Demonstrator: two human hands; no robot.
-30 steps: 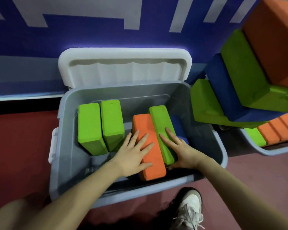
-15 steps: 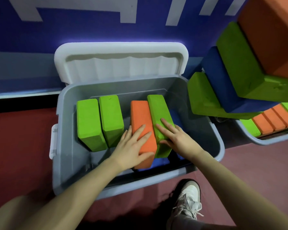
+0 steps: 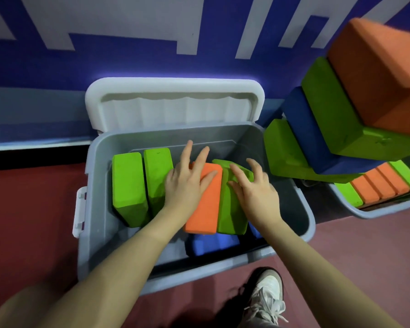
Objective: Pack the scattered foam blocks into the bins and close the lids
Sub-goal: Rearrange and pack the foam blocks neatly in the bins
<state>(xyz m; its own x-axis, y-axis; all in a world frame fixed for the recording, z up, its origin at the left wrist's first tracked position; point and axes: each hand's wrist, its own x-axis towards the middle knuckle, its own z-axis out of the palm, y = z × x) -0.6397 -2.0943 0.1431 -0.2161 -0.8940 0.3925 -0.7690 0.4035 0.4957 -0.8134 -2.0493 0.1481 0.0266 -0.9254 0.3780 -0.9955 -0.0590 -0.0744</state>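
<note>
Both hands are down in the grey bin [image 3: 109, 233], fingers spread and flat: left hand [image 3: 184, 189] on the orange block [image 3: 206, 204], right hand [image 3: 253, 195] on the green block [image 3: 230, 209] beside it, mid-bin toward the near wall. Foam looks light and squishy, probably grippy; best grabbed across the long sides.
</note>
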